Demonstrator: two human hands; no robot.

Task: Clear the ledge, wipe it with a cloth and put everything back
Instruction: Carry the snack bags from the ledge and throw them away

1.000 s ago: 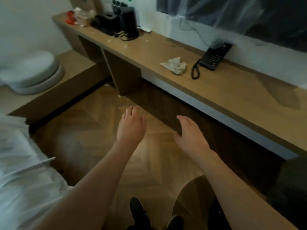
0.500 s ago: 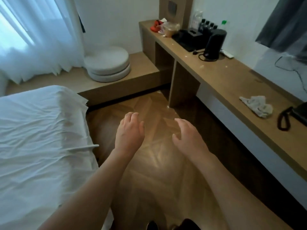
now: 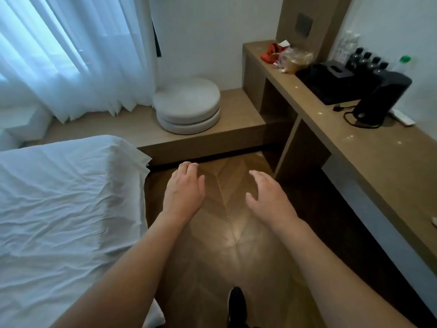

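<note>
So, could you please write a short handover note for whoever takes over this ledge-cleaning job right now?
Left hand: open, holding nothing, over the floor.
Right hand: open, holding nothing, over the floor.
Ledge: uncleared. At the far end lie a red item and a clear bag; nearer stand a black tray with small bottles, a black kettle and a white remote. Crumbs show on the wood.
Cloth: not in view.
Done: nothing visible.
Left: clear, wipe, put everything back.

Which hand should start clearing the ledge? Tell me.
Probably the right hand: it hangs open on the ledge side, nearer the black kettle. The left hand, also empty, is by the bed.
</note>
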